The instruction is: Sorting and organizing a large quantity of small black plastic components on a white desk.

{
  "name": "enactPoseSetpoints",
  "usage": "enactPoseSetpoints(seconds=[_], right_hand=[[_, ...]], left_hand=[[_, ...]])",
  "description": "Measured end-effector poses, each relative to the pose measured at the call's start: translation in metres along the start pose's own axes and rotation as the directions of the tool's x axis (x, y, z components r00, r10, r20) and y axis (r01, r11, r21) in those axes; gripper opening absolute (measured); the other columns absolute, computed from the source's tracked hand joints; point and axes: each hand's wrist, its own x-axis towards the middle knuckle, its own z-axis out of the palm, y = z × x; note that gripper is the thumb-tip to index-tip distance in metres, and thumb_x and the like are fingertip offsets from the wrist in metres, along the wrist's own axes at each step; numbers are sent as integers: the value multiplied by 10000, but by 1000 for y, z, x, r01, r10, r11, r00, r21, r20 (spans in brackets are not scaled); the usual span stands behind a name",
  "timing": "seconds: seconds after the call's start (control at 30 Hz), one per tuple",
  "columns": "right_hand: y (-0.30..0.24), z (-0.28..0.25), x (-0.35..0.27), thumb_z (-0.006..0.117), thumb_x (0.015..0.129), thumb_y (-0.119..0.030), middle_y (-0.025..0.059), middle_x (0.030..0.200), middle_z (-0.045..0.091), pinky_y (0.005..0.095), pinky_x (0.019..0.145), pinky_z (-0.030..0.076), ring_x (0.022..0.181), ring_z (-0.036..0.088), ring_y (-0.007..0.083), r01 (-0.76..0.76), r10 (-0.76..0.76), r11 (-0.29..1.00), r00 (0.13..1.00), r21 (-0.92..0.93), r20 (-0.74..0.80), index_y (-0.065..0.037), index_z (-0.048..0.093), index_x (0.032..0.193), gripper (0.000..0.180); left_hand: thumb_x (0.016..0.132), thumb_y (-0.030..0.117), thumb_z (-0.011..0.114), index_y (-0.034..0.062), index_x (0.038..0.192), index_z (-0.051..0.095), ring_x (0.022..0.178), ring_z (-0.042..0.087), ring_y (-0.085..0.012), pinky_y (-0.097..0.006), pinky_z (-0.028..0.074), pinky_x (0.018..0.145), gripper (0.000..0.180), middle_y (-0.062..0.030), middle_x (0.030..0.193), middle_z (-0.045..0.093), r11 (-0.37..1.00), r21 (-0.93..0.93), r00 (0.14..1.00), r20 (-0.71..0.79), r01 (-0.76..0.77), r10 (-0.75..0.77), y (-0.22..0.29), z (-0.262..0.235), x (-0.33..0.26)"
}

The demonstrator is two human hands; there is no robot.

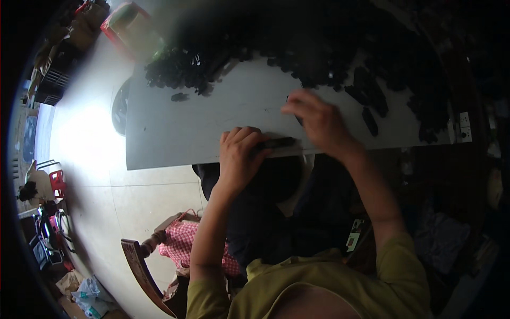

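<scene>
My left hand (239, 155) is at the near edge of the grey table (212, 119), its fingers closed round a slim, dark, elongated piece (280, 142). One end of that piece sticks out to the right of my thumb. Above the table and a little farther right is my right hand (321, 119), blurred by motion, with its fingers bent. Something dark shows beside its fingers; whether they hold it, I cannot tell. Large heaps of small black pieces (186, 69) lie along the table's far side. Several longer black pieces (370, 121) lie right of my right hand.
One small black piece (180, 97) lies apart at the left. A red-rimmed container (125, 24) stands beyond the far left corner. A wooden chair arm (142, 274) and pink checked cloth (180, 238) are beside my left arm. White sockets (465, 126) are at the table's right end.
</scene>
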Motion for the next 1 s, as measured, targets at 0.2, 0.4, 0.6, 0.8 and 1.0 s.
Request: enactPoseSetpoints(seconds=[0.2,0.4,0.6,0.8,1.0], right_hand=[[17,0,-10,679,801,-52,43,1113,576,318,704,537,805,642,193,-107,112,993,987,-52,111,-95,666,1032,235],[5,1,-8,732,794,-165,64,954,615,304,704,530,797,638,205,-117,105,992,971,47,217,-62,665,1007,246],[25,21,61,651,866,-155,102,1054,634,310,788,527,913,635,202,-202,193,967,979,153,69,-52,670,1040,203],[-24,114,144,626,890,-297,44,1500,353,478,1105,303,1378,295,330,339,-326,926,940,-165,100,-316,506,1358,484],[6,128,142,513,953,-365,-18,1518,333,483,1137,245,1417,251,272,392,-340,886,913,-249,225,-339,478,1378,427]], left_hand=[[702,155,737,142,959,639,939,546,-241,-374,386,819,275,-17,960,601,997,47,997,56,-59,56,11,3,3],[703,148,730,145,950,620,1158,513,-256,-384,388,916,270,-17,1179,602,989,104,994,-28,-100,104,16,6,7],[693,168,731,145,962,607,1126,525,-236,-382,384,925,297,-2,1135,607,994,10,991,78,-110,109,10,4,9],[700,172,728,145,972,606,1117,523,-243,-389,391,922,300,-17,1121,604,994,49,993,66,-100,97,8,4,6],[703,171,725,146,979,600,1119,524,-233,-387,392,918,303,-15,1129,604,990,-7,986,89,-140,141,5,3,6]])
